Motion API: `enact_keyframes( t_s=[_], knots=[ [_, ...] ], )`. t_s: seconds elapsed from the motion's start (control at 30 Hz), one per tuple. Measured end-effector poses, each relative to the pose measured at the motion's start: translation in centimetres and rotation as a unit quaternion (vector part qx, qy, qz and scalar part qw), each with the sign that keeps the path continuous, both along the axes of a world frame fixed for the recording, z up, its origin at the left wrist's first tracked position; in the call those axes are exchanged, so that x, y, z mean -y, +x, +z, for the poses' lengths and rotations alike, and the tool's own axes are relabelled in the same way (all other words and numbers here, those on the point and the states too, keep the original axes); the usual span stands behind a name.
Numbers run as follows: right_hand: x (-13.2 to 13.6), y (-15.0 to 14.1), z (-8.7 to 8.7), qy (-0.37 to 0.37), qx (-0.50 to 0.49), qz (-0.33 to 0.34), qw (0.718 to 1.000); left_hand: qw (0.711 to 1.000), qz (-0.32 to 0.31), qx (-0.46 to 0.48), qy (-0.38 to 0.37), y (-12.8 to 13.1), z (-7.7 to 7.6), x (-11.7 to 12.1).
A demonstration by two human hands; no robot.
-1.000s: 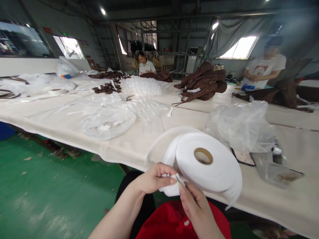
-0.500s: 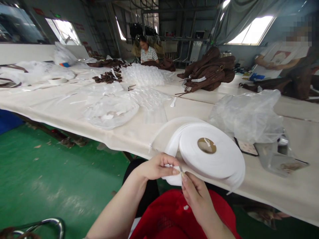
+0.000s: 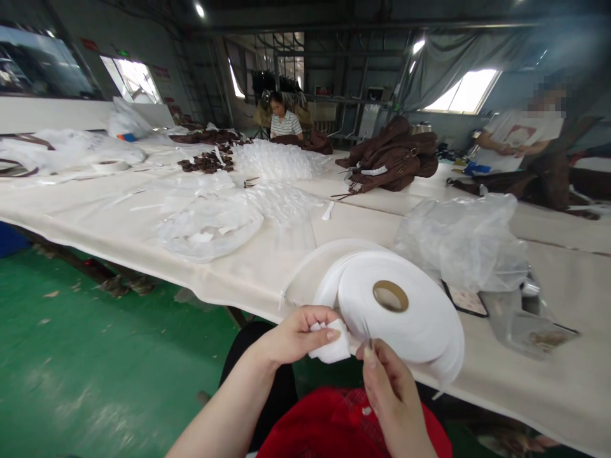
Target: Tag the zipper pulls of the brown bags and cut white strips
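My left hand (image 3: pixel 296 334) is closed on a small wad of folded white tape (image 3: pixel 337 348), its thumb pressed over the top. Pinched in my right hand (image 3: pixel 389 375) is a small pointed metal tool (image 3: pixel 366 332), whose slim prongs point up and away from me; its kind is not clear. Just beyond both hands, a large roll of white tape (image 3: pixel 353 299) lies flat on the table, its brown core (image 3: pixel 390 296) showing. The two hands are slightly apart, close to the table's front edge.
Clear plastic bags (image 3: pixel 461 238) and a phone (image 3: pixel 465 299) lie right of the roll. More clear bags (image 3: pixel 205 229) are spread to the left. Brown bags (image 3: pixel 394 156) are heaped farther back. One person (image 3: pixel 285 121) sits behind the table; another (image 3: pixel 520 137) stands at right.
My right hand has moved away from my left, to the right, with the metal tool. The white wad in my left hand now shows more fully. The camera view has tilted up a little.
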State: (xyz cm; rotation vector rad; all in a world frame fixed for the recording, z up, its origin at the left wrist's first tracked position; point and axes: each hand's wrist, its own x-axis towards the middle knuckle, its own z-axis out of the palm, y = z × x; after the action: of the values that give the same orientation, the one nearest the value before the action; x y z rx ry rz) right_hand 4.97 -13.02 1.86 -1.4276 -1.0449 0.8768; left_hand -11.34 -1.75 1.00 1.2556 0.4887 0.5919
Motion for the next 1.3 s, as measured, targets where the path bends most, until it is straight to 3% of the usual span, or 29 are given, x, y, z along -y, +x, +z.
enact_keyframes(
  t_s=[0.13,0.37,0.5,0.63,0.87,1.3],
  knots=[
    [-0.4,-0.6,-0.1,-0.029,0.023,-0.032,0.999,1.0,0.003,-0.01,0.01,0.7,0.3,0.5],
    [-0.6,-0.5,0.5,-0.021,0.014,-0.018,1.0,0.997,-0.019,-0.018,0.071,1.5,1.1,1.0],
    [-0.8,-0.1,0.1,-0.013,-0.034,-0.004,0.999,0.993,-0.042,-0.012,0.112,1.2,1.7,0.9],
    [-1.1,0.1,-0.6,-0.01,-0.096,-0.003,0.995,0.992,-0.069,-0.01,0.102,1.3,2.2,0.8],
    [-1.3,0.4,-1.3,-0.022,-0.077,0.015,0.997,0.993,0.012,-0.053,0.101,2.6,1.7,1.1],
    [0.2,1.6,0.5,-0.084,-0.004,0.046,0.995,0.997,0.058,-0.041,0.008,2.0,1.0,0.5]
  ],
)
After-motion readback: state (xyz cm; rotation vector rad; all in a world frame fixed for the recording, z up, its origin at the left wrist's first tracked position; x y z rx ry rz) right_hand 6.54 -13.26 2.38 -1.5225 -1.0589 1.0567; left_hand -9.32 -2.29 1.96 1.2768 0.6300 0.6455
